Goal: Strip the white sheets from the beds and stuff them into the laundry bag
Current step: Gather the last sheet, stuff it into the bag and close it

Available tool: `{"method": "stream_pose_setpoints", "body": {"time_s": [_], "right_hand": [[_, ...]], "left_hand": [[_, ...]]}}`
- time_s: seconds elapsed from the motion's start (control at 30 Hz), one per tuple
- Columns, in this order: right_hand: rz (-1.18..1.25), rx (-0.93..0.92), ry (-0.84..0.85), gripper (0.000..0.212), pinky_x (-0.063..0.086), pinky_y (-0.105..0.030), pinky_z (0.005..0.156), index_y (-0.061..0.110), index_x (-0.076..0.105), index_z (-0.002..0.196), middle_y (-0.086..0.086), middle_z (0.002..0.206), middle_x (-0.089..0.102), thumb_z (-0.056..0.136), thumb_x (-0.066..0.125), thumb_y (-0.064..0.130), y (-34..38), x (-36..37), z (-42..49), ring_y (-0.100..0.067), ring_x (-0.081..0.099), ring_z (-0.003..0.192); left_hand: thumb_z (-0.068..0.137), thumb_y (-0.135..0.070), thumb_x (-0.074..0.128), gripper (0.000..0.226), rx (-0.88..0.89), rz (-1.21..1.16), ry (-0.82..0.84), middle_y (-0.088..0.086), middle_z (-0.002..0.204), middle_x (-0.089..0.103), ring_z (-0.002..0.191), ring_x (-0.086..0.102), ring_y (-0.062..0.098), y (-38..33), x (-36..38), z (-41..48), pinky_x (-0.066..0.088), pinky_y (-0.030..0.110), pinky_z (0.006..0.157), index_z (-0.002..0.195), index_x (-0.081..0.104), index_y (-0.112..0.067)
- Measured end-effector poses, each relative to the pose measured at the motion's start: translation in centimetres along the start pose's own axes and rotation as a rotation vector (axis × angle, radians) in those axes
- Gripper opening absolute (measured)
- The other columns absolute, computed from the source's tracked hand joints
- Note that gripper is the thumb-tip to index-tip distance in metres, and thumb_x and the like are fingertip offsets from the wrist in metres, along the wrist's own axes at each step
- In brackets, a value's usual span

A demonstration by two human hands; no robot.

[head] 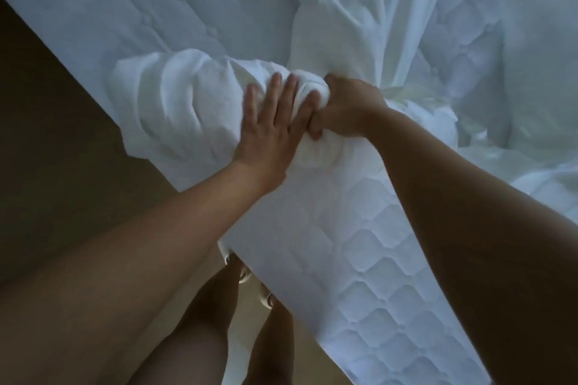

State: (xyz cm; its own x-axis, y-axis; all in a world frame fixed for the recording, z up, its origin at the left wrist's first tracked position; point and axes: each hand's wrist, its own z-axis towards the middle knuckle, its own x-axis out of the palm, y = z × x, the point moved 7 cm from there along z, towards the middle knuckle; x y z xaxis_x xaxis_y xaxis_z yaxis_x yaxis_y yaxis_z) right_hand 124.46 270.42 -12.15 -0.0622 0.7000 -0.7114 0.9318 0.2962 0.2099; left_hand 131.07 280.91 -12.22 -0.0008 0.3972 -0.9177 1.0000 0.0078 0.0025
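Grip: right hand [347, 109] closed in a fist round a twisted wad of the white sheet [194, 94], knuckles up
Other hand: left hand [269, 131] flat, fingers straight and a little spread, pressing on the bunched roll just beside the fist; it holds nothing
Sheet: gathered into a thick roll at the mattress [375, 275] edge, with a long loose fold trailing away across the bed top; not yet off the bed
Bag: laundry bag not in view
Risk: the far end may be caught or tucked, so a hard pull on one wad could tear the fabric out of the fist; the loose trailing part could drop to the floor [62, 141] and drag underfoot
Materials: sheet thin, soft, deeply creased, puffy where bunched; mattress firm, diamond-quilted on its side, button-tufted on top; floor dull brown and plain
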Motion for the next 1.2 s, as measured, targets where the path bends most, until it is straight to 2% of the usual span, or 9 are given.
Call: {"method": "stream_pose_setpoints", "body": {"time_s": [0.2, 0.3, 0.47, 0.67, 0.73, 0.87, 1.0, 1.13, 1.2], "right_hand": [[0.291, 0.166, 0.161, 0.038, 0.042, -0.026, 0.059, 0.012, 0.066, 0.092, -0.006, 0.087, 0.061, 0.055, 0.067, 0.018, -0.9, 0.4, 0.1, -0.022, 0.055, 0.075], [0.363, 0.257, 0.327, 0.029, 0.041, -0.027, 0.062, 0.01, 0.066, 0.088, -0.012, 0.09, 0.061, 0.06, 0.062, 0.013, -1.6, 1.1, -1.7, -0.028, 0.056, 0.077], [0.54, 0.456, 0.574, 0.026, 0.046, -0.028, 0.066, 0.007, 0.067, 0.078, -0.016, 0.078, 0.064, 0.055, 0.056, 0.015, -3.3, 6.8, -7.8, -0.033, 0.06, 0.077], [0.102, -0.014, -0.592, 0.06, 0.042, -0.041, 0.088, 0.01, 0.054, 0.12, -0.01, 0.113, 0.061, 0.072, 0.056, 0.047, -3.1, 4.4, -14.2, -0.03, 0.052, 0.104], [-0.097, -0.106, -0.615, 0.084, 0.029, -0.052, 0.103, 0.015, 0.04, 0.135, -0.015, 0.132, 0.046, 0.066, 0.061, 0.059, -1.7, 6.0, -16.1, -0.033, 0.038, 0.123], [-0.271, -0.081, -0.546, 0.115, 0.016, -0.064, 0.105, 0.029, 0.023, 0.144, -0.017, 0.142, 0.028, 0.049, 0.08, 0.059, -3.6, 9.0, -13.4, -0.036, 0.025, 0.133], [-0.108, -0.035, -0.427, 0.115, 0.024, -0.052, 0.105, 0.034, 0.026, 0.143, -0.006, 0.139, 0.046, 0.044, 0.058, 0.083, -6.0, 3.4, -8.2, -0.028, 0.038, 0.129], [0.038, -0.058, -0.07, 0.117, 0.025, -0.041, 0.109, 0.038, 0.018, 0.148, 0.004, 0.147, 0.036, 0.049, 0.066, 0.079, -7.6, -0.7, -4.0, -0.024, 0.032, 0.134], [0.021, -0.014, -0.134, 0.108, 0.024, -0.042, 0.111, 0.035, 0.023, 0.148, -0.001, 0.149, 0.032, 0.057, 0.067, 0.075, -7.8, -2.6, -2.4, -0.027, 0.028, 0.137]], "left_hand": [[0.036, -0.028, 0.081, 0.117, 0.331, -0.044, -0.289, 0.02, 0.105, 0.065, 0.092, 0.065, 0.034, 0.8, -1.5, 3.1, 0.047, 0.043, 0.087, 0.14, 0.037, 0.004], [0.06, -0.037, 0.073, 0.103, 0.341, -0.113, 0.041, 0.003, 0.107, 0.063, 0.095, 0.061, 0.028, -0.1, -2.1, 2.6, 0.04, 0.033, 0.087, 0.149, 0.024, -0.019], [0.053, -0.03, 0.079, 0.069, 0.437, -0.316, 0.543, -0.006, 0.088, 0.061, 0.081, 0.058, 0.017, -3.4, -0.2, -0.3, 0.051, 0.03, 0.069, 0.117, 0.055, -0.036], [0.049, -0.019, 0.081, 0.057, 0.404, -0.412, 0.763, -0.005, 0.09, 0.066, 0.08, 0.063, 0.018, -4.4, 0.4, 2.7, 0.055, 0.032, 0.068, 0.103, 0.066, -0.03], [0.047, -0.021, 0.083, 0.06, 0.337, -0.503, 0.825, -0.003, 0.096, 0.069, 0.084, 0.066, 0.021, -3.6, -0.4, 3.9, 0.058, 0.033, 0.07, 0.103, 0.066, -0.031], [0.055, -0.026, 0.081, 0.052, 0.271, -0.489, 0.586, -0.002, 0.097, 0.068, 0.089, 0.064, 0.023, -2.4, -2.5, 4.1, 0.055, 0.037, 0.077, 0.104, 0.067, -0.03], [0.07, -0.02, 0.043, 0.053, 0.02, -0.439, -0.458, 0.015, 0.113, 0.066, 0.109, 0.058, 0.036, -1.6, -7.2, -0.3, 0.042, 0.045, 0.093, 0.115, 0.065, -0.006], [0.055, -0.024, 0.055, 0.097, 0.098, -0.284, -0.324, 0.021, 0.151, 0.032, 0.14, 0.025, 0.038, -5.2, -2.5, -0.6, 0.013, 0.053, 0.111, 0.145, 0.023, -0.006], [0.06, -0.03, 0.071, 0.116, 0.096, -0.204, -0.152, 0.019, 0.158, 0.013, 0.146, 0.011, 0.037, -4.5, -1.1, 2.9, 0.003, 0.05, 0.114, 0.148, -0.002, -0.013]]}}
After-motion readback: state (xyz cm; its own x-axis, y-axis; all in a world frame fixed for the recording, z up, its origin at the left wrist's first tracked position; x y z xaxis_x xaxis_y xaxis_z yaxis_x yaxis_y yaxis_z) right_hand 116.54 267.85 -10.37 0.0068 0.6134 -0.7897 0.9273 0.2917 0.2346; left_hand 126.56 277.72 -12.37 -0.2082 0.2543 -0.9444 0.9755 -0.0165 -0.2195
